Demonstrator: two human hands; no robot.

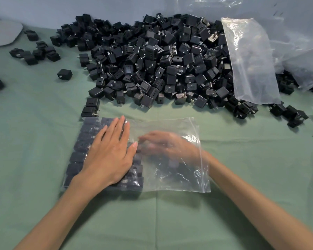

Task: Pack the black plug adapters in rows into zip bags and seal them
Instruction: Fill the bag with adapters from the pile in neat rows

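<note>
- A clear plastic zip bag (pixel 188 179) lies flat on the green cloth-covered table (pixel 34 145), directly in front of the person, with its zip edge to the right.
- Black cube-shaped plug adapters (pixel 83 139) sit in tidy rows inside the left part of this bag; the right part holds only a few loose ones, blurred through the plastic.
- The left hand (pixel 108 152) rests palm-down on top of the bag over the packed rows, fingers straight and together, grasping nothing.
- The right hand (pixel 168 147) is inside the bag, reaching in from the zip edge, its fingertips near the edge of the rows. It is blurred behind the plastic, so I cannot tell whether it grasps an adapter or is released.
- A large heap of loose black plug adapters (pixel 152 60) covers the far half of the table.
- Two adapters (pixel 91 107) stand just beyond the bag's far left corner.
- Another empty clear plastic bag (pixel 249 60) lies draped over the right side of the heap.
- A small cluster of adapters (pixel 36 51) lies apart at the far left.
</note>
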